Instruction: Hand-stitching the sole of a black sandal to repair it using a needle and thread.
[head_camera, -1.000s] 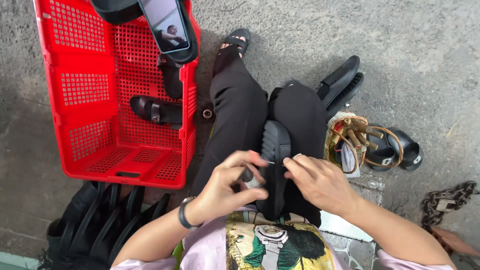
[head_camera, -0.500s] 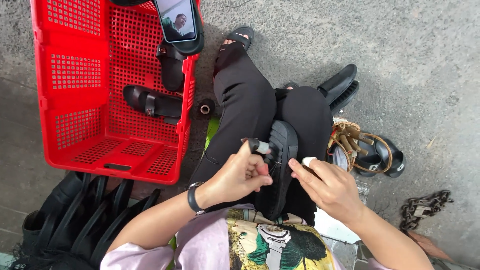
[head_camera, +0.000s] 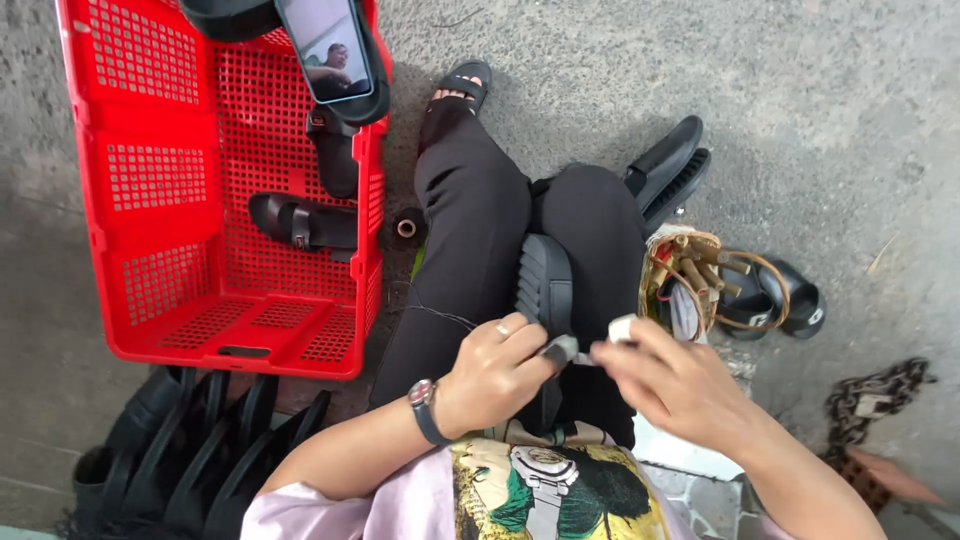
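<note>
Left hand (head_camera: 497, 372) pinches a small dark tool (head_camera: 559, 349) against the black sandal (head_camera: 545, 285) on the lap; right hand (head_camera: 678, 385) grips a white piece (head_camera: 622, 328), perhaps chalk.

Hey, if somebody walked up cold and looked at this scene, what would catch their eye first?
Probably the big red plastic crate on the ground at the left, with black sandals inside and a phone propped at its top edge. Next, the two hands at the lap: the left hand pinches a small dark tool against a black shoe sole resting between the knees, while the right hand holds a small white piece.
</note>
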